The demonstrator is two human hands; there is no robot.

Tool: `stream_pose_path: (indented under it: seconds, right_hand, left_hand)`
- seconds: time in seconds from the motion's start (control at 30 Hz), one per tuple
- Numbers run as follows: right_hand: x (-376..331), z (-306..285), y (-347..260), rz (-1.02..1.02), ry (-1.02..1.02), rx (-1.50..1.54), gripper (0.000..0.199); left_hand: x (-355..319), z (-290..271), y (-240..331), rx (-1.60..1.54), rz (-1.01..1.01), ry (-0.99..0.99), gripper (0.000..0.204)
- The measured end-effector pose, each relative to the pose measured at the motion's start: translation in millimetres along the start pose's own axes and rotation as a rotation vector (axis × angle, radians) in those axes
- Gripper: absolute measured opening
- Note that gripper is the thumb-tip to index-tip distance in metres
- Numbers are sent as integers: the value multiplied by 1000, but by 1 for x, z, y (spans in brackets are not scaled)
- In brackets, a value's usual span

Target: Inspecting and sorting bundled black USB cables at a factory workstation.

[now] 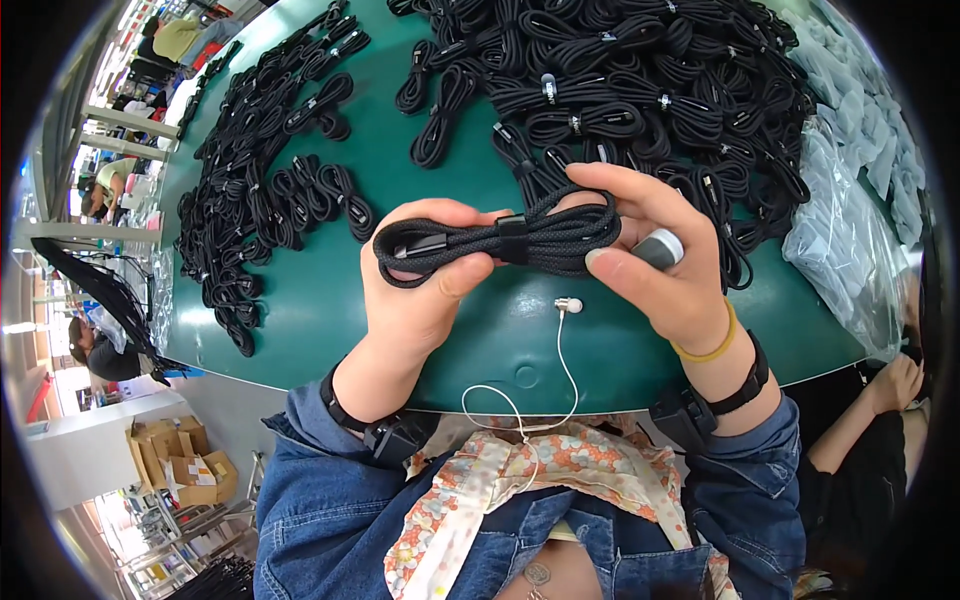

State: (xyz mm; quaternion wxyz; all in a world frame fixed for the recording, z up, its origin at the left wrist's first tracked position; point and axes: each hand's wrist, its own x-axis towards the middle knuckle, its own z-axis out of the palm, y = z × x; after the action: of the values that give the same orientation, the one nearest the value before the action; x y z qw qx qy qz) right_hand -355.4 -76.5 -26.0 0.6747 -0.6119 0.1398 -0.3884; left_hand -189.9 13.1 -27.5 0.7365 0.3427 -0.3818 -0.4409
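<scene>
Over the near part of the green table (460,360), a coiled black braided cable (570,240) is stretched level between my hands. A black strap binds it at the middle. My left hand (400,300) closes on its left loop, thumb in front, where a dark connector lies along the coil. My right hand (680,220) grips the right loop between thumb and fingers. Tucked in that same palm is a small grey cylinder with a white end (660,248); its kind is unclear. Just below the coil, a white wired earbud (569,305) rests on the table.
A big heap of bundled black cables (640,80) covers the far right. More bundles (260,200) form a long pile at left. Clear plastic bags (840,240) line the right edge. At far right shows another person's hand (895,383). Cardboard boxes (190,465) stand at lower left.
</scene>
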Motion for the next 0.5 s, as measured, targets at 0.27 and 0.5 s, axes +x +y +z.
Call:
stream_pose_path:
  seconds: [0.27, 0.5]
  right_hand:
    - [4, -1, -6, 79, -8, 21, 20]
    - [5, -8, -3, 351, 31, 171, 19]
  left_hand:
    - [-1, -3, 1, 25, -52, -20, 40]
    - [-7, -1, -6, 141, -52, -45, 40]
